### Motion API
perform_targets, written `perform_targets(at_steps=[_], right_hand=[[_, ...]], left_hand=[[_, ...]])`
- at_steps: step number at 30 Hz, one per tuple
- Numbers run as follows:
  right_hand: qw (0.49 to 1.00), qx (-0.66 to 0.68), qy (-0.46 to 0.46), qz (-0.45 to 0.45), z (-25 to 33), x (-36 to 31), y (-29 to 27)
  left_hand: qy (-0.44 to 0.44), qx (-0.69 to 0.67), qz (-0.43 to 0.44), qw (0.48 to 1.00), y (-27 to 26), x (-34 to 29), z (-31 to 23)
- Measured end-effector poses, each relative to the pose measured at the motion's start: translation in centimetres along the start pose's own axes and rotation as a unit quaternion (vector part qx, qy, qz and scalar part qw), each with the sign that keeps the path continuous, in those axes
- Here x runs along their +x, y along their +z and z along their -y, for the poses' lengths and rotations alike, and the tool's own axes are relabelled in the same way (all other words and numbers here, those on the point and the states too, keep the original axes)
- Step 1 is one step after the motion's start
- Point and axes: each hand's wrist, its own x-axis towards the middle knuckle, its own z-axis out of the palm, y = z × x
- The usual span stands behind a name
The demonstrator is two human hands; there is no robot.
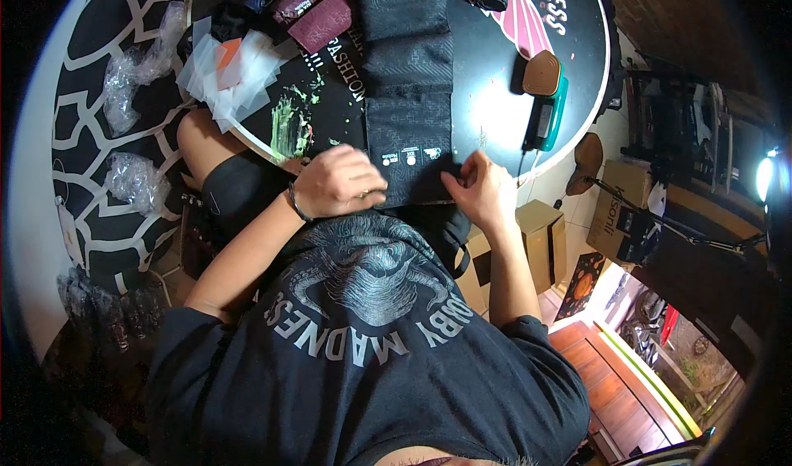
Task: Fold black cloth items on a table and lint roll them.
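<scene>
A long strip of dark patterned cloth [408,78] lay down the round black table [495,94], its near end reaching the table's edge, where the left hand [340,182] curled closed on it and the right hand [481,187] pinched its corner.
</scene>
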Motion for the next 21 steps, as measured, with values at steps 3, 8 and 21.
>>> perform_targets(at_steps=[3,8,21], right_hand=[[0.958,0.029,-0.240,-0.153,0.5,1.3,1.6],[0.929,-0.089,-0.350,-0.082,0.1,4.5,4.8],[0.925,-0.045,-0.357,-0.124,-2.7,5.6,5.9]], left_hand=[[-0.083,0.101,-0.006,0.991,-0.8,2.9,-0.1],[-0.154,0.177,0.092,0.968,0.3,3.5,1.4],[-0.124,0.155,0.108,0.974,0.5,4.5,2.2]])
